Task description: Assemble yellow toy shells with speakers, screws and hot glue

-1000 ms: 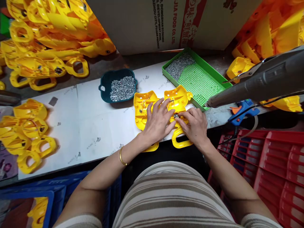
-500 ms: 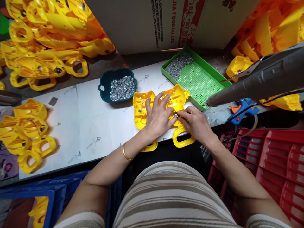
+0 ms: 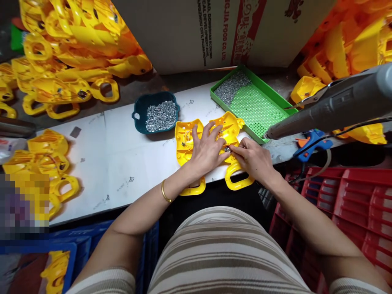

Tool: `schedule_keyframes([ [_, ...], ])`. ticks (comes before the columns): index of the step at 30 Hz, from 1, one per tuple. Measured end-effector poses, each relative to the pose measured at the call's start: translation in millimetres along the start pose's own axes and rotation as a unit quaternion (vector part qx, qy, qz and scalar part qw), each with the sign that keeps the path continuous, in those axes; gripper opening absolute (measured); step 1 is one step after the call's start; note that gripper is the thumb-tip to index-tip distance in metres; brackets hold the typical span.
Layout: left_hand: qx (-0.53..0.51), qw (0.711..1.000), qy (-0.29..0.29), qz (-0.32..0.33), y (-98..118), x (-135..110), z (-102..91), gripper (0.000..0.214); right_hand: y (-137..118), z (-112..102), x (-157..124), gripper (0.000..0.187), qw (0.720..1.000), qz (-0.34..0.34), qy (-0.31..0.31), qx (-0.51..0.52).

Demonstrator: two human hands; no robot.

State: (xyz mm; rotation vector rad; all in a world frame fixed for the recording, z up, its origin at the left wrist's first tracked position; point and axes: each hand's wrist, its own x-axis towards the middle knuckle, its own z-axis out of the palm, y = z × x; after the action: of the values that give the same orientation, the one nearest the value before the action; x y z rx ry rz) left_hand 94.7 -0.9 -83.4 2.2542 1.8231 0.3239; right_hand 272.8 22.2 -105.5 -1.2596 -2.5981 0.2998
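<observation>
Two yellow plastic shell halves lie open side by side, a left half (image 3: 181, 152) with thin wires inside and a right half (image 3: 233, 127) with a loop handle (image 3: 228, 182) at its near end. Across both rests my left hand (image 3: 204, 153), fingers spread, thumb beside a small round metallic part (image 3: 227, 150) set in the right half. From the other side, my right hand (image 3: 255, 158) has its thumb and fingers pinched together at that part's edge. Whatever sits between those fingertips is too small to make out.
Small metal pieces fill a dark teal bin (image 3: 139, 122) and part of a green tray (image 3: 272, 98). A grey tool (image 3: 318, 108) slants in from the right near a blue glue gun (image 3: 315, 145). More yellow shells (image 3: 65, 185) lie left; red crates (image 3: 343, 204) stand right.
Both hands stay at the same spots on the shells, with only slight finger movement. The whole view has shifted a little, so things appear slightly farther right.
</observation>
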Motion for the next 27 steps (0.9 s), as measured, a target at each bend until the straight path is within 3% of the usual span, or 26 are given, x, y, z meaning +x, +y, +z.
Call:
schedule_keyframes([
  [3,-0.034,0.999,0.031,0.006,-9.8,-8.3,-11.5,0.024,1.1,-3.7,-2.7,0.021,1.0,0.004,0.011,0.012],
  [6,-0.034,0.99,0.118,-0.068,-23.3,-26.7,-21.3,0.022,0.9,-5.9,-8.9,0.022,0.996,0.028,0.066,0.046],
  [8,-0.02,0.984,0.144,-0.102,-29.4,-39.8,-22.6,0.022,-0.4,-6.0,-14.6,0.022,0.991,0.038,0.107,0.072],
  [12,-0.02,0.987,0.122,-0.101,-24.8,-52.3,-15.6,0.025,-8.6,-4.2,-24.1,0.021,0.981,0.026,0.151,0.12],
  [17,-0.022,0.987,0.116,-0.108,-10.8,-47.2,-11.1,0.022,-20.7,1.4,-26.6,0.019,0.976,-0.004,0.138,0.167],
  [23,-0.003,0.985,0.112,-0.13,-27.8,-54.3,-13.0,0.019,-17.0,8.1,-28.7,0.018,0.977,-0.009,0.135,0.165],
  [27,-0.008,0.991,0.092,-0.095,-30.0,-55.6,-12.8,0.012,-16.5,11.2,-30.4,0.018,0.976,-0.004,0.145,0.165],
])
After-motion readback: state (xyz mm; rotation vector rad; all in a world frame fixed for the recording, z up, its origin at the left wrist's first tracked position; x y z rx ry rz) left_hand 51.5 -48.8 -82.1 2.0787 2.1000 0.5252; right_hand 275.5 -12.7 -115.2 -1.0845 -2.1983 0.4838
